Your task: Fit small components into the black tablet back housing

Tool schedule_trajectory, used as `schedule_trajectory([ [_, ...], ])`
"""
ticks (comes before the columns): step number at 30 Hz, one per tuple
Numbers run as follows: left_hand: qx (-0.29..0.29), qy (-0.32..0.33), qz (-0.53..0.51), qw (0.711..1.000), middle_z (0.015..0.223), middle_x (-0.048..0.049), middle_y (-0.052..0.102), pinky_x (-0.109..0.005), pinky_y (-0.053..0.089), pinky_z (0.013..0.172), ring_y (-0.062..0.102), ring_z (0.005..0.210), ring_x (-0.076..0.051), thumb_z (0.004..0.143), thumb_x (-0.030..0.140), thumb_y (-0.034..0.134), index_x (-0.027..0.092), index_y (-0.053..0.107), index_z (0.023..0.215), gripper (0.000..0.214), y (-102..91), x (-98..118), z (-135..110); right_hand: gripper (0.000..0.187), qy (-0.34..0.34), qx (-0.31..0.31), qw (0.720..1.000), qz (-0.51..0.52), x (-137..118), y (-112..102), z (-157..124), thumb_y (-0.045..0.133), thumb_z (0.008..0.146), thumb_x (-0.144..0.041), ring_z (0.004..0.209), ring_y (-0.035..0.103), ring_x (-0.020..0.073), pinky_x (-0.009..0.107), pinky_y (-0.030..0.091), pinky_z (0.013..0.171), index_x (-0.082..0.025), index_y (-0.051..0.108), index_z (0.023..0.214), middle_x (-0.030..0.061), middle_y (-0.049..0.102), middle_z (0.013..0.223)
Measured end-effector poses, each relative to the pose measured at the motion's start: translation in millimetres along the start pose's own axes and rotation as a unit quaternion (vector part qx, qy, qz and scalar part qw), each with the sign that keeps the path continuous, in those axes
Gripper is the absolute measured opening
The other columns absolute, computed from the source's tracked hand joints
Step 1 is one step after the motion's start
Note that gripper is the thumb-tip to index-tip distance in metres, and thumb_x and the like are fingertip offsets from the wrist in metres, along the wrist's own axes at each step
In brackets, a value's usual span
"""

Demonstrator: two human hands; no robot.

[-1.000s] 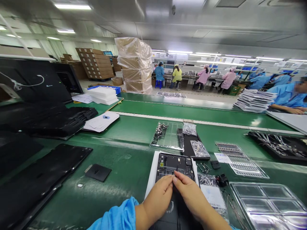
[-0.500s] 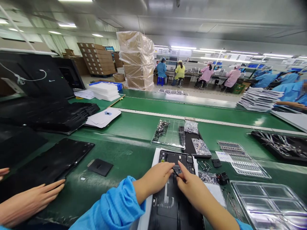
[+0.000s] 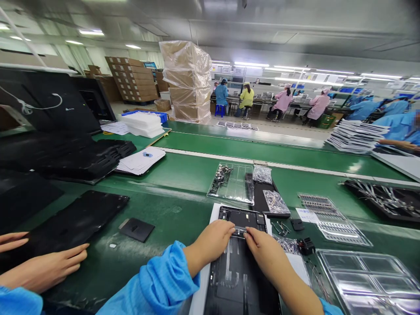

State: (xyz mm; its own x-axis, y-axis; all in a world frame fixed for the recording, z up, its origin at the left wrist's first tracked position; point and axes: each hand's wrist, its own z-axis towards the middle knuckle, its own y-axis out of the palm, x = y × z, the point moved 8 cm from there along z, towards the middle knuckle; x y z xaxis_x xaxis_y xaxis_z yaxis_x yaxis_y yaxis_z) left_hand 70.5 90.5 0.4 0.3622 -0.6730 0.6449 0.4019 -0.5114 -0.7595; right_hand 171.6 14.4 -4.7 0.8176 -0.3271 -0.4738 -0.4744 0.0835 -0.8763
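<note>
No text can be read. Handwriting is seen on a small white label (image 3: 304,215) by the parts trays, and a pale logo on the black panel (image 3: 69,109), both too small to be made out.

An electronics assembly factory: green conveyor belt (image 3: 262,153), wrapped carton stacks (image 3: 187,81), smocked workers (image 3: 282,101) at benches.

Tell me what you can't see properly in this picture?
- Head view: the small part between the left hand and right hand is hidden by the fingertips.
- The near end of the open tablet is cut off by the bottom edge.
- The bits in the clear tray are too small to name.
- The co-worker's hand is cut off at the left edge.
</note>
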Motion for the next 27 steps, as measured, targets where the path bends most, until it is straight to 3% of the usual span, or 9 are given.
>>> schedule_trajectory([
  [11, 0.005, -0.004, 0.024, 1.0, 0.101, -0.0083, 0.063, -0.036, 0.041, 0.089, 0.055, 0.097, -0.022, 0.088, 0.028, 0.036, 0.017, 0.059, 0.104, 0.03, 1.0, -7.7, 5.3, 0.034, -0.012, 0.004, 0.999, -0.05, -6.0, 1.4, 5.3, 0.034, 0.089, -0.028, 0.096, 0.057, 0.0229, 0.033, 0.042, 0.083, -0.018, 0.061, 0.106, 0.0067, 0.064, 0.104],
  [27, 0.001, -0.018, 0.021, 1.0, 0.097, -0.0057, 0.064, -0.031, 0.042, 0.085, 0.057, 0.093, -0.02, 0.087, 0.026, 0.038, 0.018, 0.06, 0.099, 0.026, 0.8, -7.2, 3.7, 0.028, -0.016, 0.015, 0.999, -0.036, -5.9, 1.1, 4.6, 0.035, 0.089, -0.027, 0.086, 0.059, 0.0204, 0.028, 0.04, 0.072, -0.02, 0.062, 0.094, 0.0044, 0.066, 0.091],
])
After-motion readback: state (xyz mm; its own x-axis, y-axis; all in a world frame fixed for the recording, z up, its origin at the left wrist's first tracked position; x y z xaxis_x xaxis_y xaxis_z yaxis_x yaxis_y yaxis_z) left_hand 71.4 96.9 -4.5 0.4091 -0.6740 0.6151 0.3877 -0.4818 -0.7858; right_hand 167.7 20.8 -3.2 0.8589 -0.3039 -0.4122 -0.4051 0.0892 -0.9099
